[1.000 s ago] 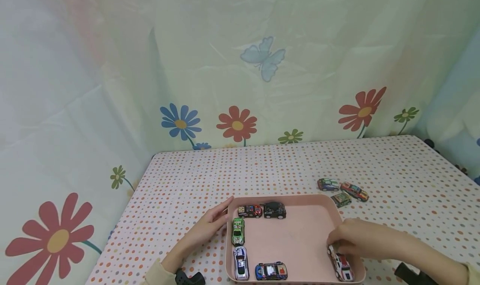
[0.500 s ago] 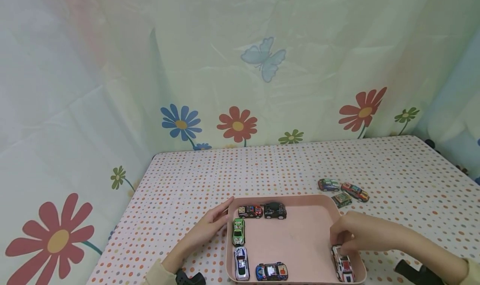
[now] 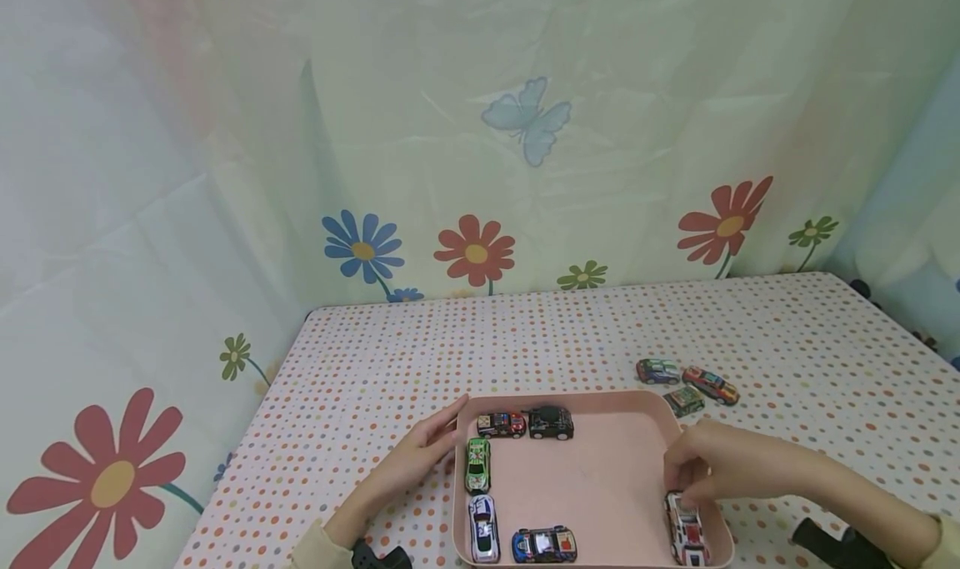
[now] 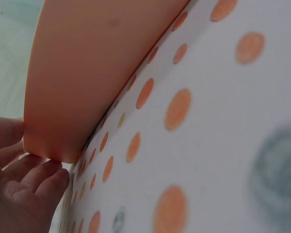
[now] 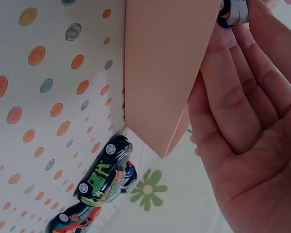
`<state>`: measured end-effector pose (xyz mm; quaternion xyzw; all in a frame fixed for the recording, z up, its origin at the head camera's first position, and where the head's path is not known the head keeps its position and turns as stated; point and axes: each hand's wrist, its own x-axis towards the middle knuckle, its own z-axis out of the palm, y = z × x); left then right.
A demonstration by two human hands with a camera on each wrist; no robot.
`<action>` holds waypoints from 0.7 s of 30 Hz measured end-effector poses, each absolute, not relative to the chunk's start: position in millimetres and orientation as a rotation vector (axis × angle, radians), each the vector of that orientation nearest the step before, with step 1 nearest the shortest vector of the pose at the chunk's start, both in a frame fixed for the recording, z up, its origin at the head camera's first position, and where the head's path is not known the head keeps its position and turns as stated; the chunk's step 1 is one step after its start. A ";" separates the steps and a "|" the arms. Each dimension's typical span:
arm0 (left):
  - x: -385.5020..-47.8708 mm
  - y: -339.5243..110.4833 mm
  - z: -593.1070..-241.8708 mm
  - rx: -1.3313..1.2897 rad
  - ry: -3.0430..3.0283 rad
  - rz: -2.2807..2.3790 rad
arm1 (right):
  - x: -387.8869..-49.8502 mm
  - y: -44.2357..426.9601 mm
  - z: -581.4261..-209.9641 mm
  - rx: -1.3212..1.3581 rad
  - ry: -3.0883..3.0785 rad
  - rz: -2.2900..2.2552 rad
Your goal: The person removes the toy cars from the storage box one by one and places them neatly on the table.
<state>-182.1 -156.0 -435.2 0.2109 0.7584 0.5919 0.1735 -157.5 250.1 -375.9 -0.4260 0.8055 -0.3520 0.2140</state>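
Note:
My right hand (image 3: 723, 462) pinches the rear end of a white and red toy car (image 3: 686, 531) inside the pink tray (image 3: 592, 486), along its right wall. In the right wrist view the fingers of my right hand (image 5: 252, 92) reach over the tray wall (image 5: 160, 63), and only a bit of the car (image 5: 234, 13) shows. My left hand (image 3: 420, 451) rests against the tray's far left corner; in the left wrist view my left hand (image 4: 26, 187) has its fingertips on both sides of that corner (image 4: 58, 141).
In the tray stand a red-black car (image 3: 501, 424), a black one (image 3: 551, 422), a green one (image 3: 477, 466), a white one (image 3: 483, 529) and a blue one (image 3: 544, 544). Beyond the right corner lie a blue-green car (image 3: 657, 371), a red one (image 3: 710, 384) and a green one (image 3: 683, 400).
The white and red car has shifted slightly right and straightened along the tray's right wall, my right hand moving with it. My left hand has stayed at the corner.

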 end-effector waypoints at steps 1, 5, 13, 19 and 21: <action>-181.9 -156.1 -435.3 0.594 2.150 1.679 | -158.1 250.1 -375.3 -1.178 2.234 -0.983; -182.3 -156.3 -436.7 0.588 2.147 1.679 | -161.0 252.5 -372.2 -1.149 2.248 -1.030; -184.5 -156.3 -439.7 0.589 2.147 1.675 | -170.4 262.5 -363.4 -0.909 2.287 -1.185; -184.8 -156.3 -438.5 0.592 2.145 1.675 | -179.8 280.1 -356.4 -0.670 2.403 -1.244; -184.7 -156.6 -437.9 0.594 2.143 1.676 | -181.9 286.4 -354.5 -0.565 2.476 -1.237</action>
